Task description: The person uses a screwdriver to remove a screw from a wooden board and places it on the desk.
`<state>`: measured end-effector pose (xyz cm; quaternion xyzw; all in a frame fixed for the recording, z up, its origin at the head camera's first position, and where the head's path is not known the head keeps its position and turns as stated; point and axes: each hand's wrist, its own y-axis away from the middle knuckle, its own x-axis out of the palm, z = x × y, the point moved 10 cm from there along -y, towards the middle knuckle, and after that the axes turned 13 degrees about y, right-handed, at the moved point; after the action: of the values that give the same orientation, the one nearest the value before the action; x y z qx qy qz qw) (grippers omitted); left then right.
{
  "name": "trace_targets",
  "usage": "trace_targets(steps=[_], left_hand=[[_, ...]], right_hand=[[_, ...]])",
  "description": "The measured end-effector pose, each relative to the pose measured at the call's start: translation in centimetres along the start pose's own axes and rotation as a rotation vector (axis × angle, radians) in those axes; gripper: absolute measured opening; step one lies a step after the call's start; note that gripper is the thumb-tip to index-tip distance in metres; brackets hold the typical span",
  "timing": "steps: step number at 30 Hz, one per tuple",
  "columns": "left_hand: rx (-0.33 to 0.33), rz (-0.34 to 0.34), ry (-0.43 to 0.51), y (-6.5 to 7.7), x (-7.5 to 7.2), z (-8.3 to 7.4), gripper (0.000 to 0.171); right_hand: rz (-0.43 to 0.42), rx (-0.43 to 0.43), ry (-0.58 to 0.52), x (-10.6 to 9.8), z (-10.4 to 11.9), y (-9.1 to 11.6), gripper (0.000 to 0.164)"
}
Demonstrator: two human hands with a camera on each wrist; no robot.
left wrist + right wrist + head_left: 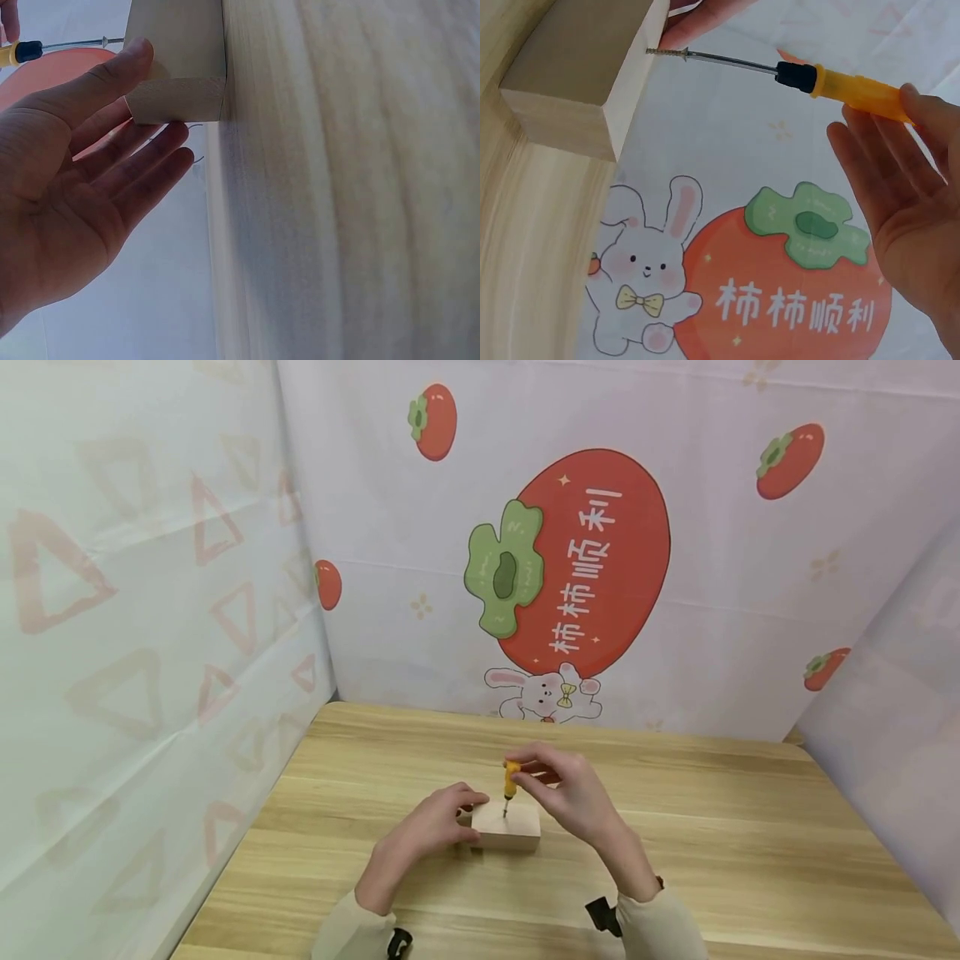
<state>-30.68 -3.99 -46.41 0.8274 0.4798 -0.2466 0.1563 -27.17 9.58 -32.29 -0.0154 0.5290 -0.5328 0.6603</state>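
Observation:
A pale wooden block (pixel 506 828) lies on the table, its long side toward me. My left hand (pixel 431 821) grips the block's left end, thumb on the near side and fingers on the far side. A screw (pixel 667 53) stands upright in the block's top, with much of its thread showing. Against its head sits the tip of a screwdriver (pixel 855 91) with a yellow handle, black collar and thin metal shaft. My right hand (pixel 570 789) pinches the handle's upper end between thumb and fingers, above the block.
The wood-grain table (pixel 712 827) spreads out around the block. A white printed backdrop (pixel 405 635) with red persimmons and a rabbit rises behind it, and a sheet with triangles (pixel 165 610) hangs on the left. Dark wrist straps (pixel 603 916) sit at both sleeves.

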Motion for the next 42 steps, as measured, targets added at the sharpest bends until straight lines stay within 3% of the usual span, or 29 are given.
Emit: trace_targets(steps=[7, 12, 25, 36, 42], left_hand=[[0.006, -0.003, -0.004, 0.1, 0.1, -0.2, 0.053], [0.011, -0.006, 0.000, 0.2, 0.2, -0.3, 0.053], [0.008, -0.007, -0.020, 0.2, 0.4, 0.0, 0.053], [0.009, -0.005, -0.017, 0.2, 0.3, -0.4, 0.053], [0.003, -0.014, -0.018, 0.3, 0.2, -0.4, 0.053]], right_hand=[[-0.151, 0.027, 0.116, -0.8, 0.5, 0.7, 0.031], [-0.199, 0.056, 0.117, -1.0, 0.7, 0.8, 0.028], [-0.202, 0.069, 0.082, -1.2, 0.7, 0.6, 0.023], [-0.127, 0.042, -0.006, -0.6, 0.6, 0.5, 0.023], [-0.184, 0.077, 0.033, -0.8, -0.1, 0.9, 0.022]])
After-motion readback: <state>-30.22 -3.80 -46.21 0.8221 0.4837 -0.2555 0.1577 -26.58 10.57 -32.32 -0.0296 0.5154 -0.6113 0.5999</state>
